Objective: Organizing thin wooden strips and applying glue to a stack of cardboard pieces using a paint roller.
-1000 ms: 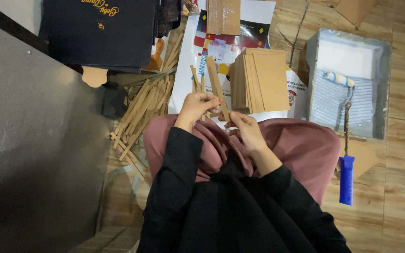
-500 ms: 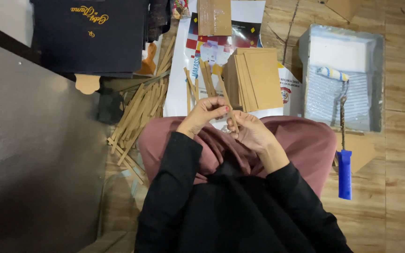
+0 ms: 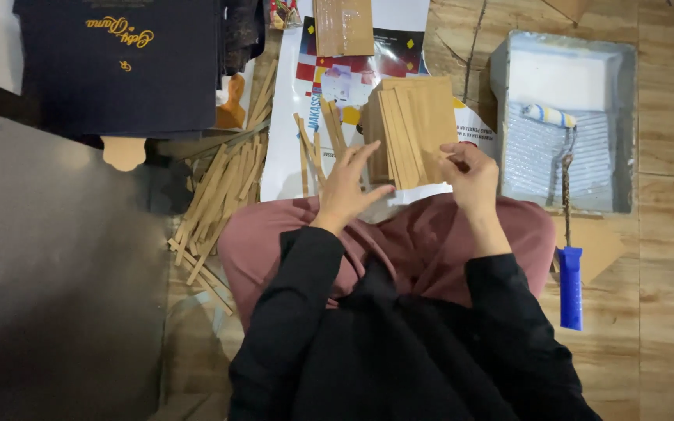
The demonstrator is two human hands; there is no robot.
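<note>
I note both hands have parted from the thin strips they pinched half a second ago: left hand (image 3: 346,187) spread empty, right hand (image 3: 471,178) loosely curled against the stack of brown rectangular cardboard sheets (image 3: 411,129) ahead of the knees.

Craft workspace on wood floor (image 3: 665,234): cardboard strips (image 3: 220,203), paint tray (image 3: 563,117)

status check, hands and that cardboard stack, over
Left hand open, fingers spread at the near edge of the cardboard stack. Right hand pinching the stack's right corner. Loose cardboard strips lie to the left, paint roller to the right, both apart from it.
</note>
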